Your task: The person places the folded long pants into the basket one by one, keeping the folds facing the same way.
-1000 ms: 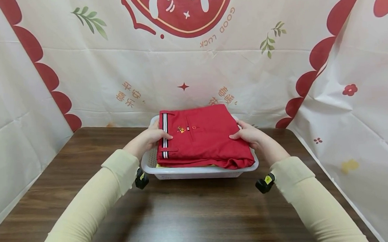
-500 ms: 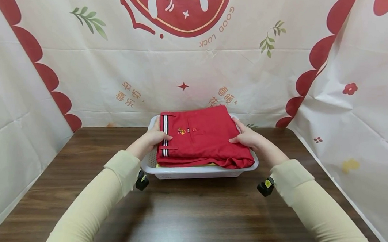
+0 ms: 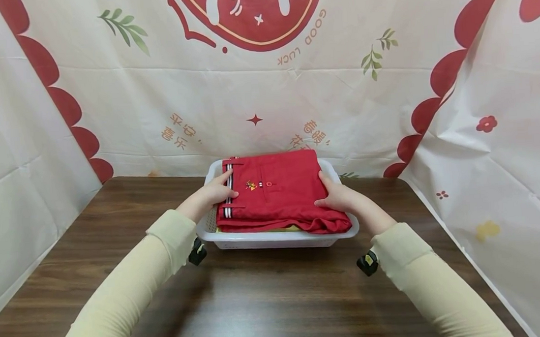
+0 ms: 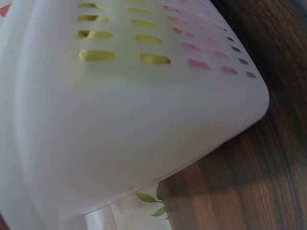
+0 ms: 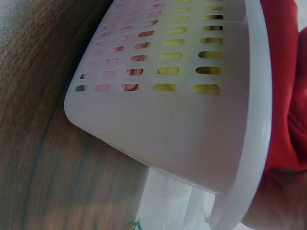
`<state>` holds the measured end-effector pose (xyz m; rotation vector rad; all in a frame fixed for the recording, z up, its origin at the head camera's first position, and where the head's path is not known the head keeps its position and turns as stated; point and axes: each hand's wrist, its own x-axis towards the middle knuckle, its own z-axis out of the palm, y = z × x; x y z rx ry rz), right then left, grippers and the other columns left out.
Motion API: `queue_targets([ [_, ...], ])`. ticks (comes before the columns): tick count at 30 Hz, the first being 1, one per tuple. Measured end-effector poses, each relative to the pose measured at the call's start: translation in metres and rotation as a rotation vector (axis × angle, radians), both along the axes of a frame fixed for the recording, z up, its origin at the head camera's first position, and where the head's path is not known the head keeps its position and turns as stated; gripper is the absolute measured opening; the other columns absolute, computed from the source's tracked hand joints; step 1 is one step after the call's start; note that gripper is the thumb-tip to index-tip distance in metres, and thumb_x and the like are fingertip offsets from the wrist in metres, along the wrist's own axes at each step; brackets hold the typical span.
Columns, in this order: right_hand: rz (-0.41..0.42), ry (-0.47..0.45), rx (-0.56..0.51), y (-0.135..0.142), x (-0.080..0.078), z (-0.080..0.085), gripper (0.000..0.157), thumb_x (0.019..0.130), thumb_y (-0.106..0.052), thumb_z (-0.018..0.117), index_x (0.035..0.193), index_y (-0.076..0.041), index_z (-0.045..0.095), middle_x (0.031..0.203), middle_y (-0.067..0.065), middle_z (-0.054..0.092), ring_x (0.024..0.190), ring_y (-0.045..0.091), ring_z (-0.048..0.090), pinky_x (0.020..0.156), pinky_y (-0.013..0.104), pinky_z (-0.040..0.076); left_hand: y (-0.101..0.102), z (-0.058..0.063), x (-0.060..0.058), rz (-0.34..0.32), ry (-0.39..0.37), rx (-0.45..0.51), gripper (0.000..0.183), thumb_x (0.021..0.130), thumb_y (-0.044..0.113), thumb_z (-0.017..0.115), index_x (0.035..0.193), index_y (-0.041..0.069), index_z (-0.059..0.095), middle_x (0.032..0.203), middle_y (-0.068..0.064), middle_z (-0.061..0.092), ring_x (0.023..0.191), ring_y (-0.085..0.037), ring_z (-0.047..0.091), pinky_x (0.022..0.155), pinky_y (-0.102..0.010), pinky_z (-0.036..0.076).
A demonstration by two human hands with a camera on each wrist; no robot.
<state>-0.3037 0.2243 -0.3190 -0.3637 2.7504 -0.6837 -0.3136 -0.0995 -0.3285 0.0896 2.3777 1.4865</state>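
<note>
Folded red trousers [image 3: 280, 188] with belt loops, a button and a black-and-white striped waistband lie in a white plastic basket [image 3: 273, 238], seen in the head view. My left hand [image 3: 210, 192] rests on the waistband side, thumb and forefinger spread straight over the cloth. On the opposite side my right hand [image 3: 342, 198] touches the trousers with thumb and fingers extended. Its other fingers are hidden. Some red cloth bulges over the basket's near right rim. Through the slots in the left wrist view, yellow cloth [image 4: 98, 56] shows above pink cloth [image 4: 199, 64].
The basket stands at the back of a brown wooden table [image 3: 268, 301], close to a printed cloth backdrop [image 3: 229, 99]. Small black cameras [image 3: 367, 263] hang at both wrists. The cloth also covers the sides.
The trousers have settled slightly lower and nearer in the basket. My left forefinger has come onto the waistband. My right hand has slid slightly inward and nearer along the trousers' edge.
</note>
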Motion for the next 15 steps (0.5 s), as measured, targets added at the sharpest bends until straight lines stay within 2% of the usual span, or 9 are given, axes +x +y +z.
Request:
queue_targets([
  [4, 0.020, 0.011, 0.060, -0.003, 0.000, 0.003, 0.089, 0.091, -0.020, 0.064, 0.149, 0.008, 0.003, 0.149, 0.034, 0.018, 0.133, 0.045, 0.028, 0.108, 0.053, 0.025, 0.000, 0.000, -0.002, -0.039, 0.015, -0.058, 0.079, 0.093, 0.005, 0.055, 0.155, 0.014, 0.007, 0.154, -0.021, 0.017, 0.135, -0.033, 0.026, 0.109, -0.046, 0.028],
  [8, 0.036, 0.009, 0.098, -0.005, 0.001, 0.008, 0.087, 0.091, -0.020, 0.064, 0.148, 0.010, 0.006, 0.150, 0.033, 0.018, 0.134, 0.044, 0.029, 0.109, 0.051, 0.024, -0.002, 0.003, -0.005, -0.108, 0.058, -0.173, 0.079, 0.094, 0.009, 0.057, 0.154, 0.009, 0.007, 0.152, -0.023, 0.023, 0.134, -0.033, 0.029, 0.109, -0.046, 0.027],
  [12, 0.039, 0.019, 0.152, -0.005, 0.003, 0.018, 0.086, 0.088, -0.020, 0.068, 0.148, 0.009, 0.014, 0.147, 0.032, 0.027, 0.131, 0.043, 0.032, 0.108, 0.052, 0.027, -0.002, 0.011, -0.005, -0.162, 0.150, -0.330, 0.076, 0.093, 0.014, 0.059, 0.152, 0.002, 0.014, 0.147, -0.026, 0.031, 0.129, -0.034, 0.036, 0.105, -0.046, 0.033],
  [15, 0.074, 0.041, 0.186, -0.005, 0.004, 0.026, 0.083, 0.086, -0.019, 0.070, 0.147, 0.008, 0.021, 0.144, 0.032, 0.032, 0.130, 0.043, 0.034, 0.107, 0.052, 0.029, 0.000, 0.016, -0.004, -0.176, 0.260, -0.470, 0.073, 0.090, 0.018, 0.064, 0.149, -0.002, 0.026, 0.142, -0.028, 0.037, 0.127, -0.035, 0.037, 0.102, -0.046, 0.037],
])
